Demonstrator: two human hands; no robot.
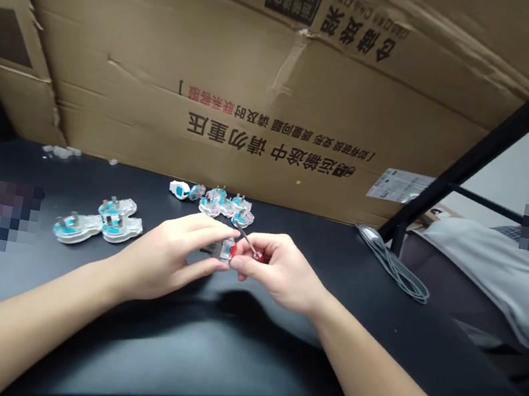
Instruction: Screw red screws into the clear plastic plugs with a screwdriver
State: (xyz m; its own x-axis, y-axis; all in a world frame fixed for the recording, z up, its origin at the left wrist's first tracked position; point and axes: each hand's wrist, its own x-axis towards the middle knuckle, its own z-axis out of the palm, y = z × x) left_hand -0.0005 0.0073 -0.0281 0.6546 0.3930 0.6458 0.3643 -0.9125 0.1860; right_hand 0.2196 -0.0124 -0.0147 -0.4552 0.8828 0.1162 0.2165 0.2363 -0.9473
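Observation:
Between the thumb and fingers of my left hand is a clear plastic plug, its metal prongs pointing left. My right hand is closed on a screwdriver, whose thin shaft points up and left. The thumb and forefinger of that hand also pinch a small red part at the plug's right end. Whether the red part is fixed to the plug, I cannot tell. Just beyond my hands sits a cluster of clear and blue plugs. Left of my left hand lie more such plugs, prongs upward.
A white and blue device lies beside the far cluster. Small clear pieces are scattered at the back left. A coiled grey cable rests on the right of the black table. Cardboard walls the back. Another person is at the right.

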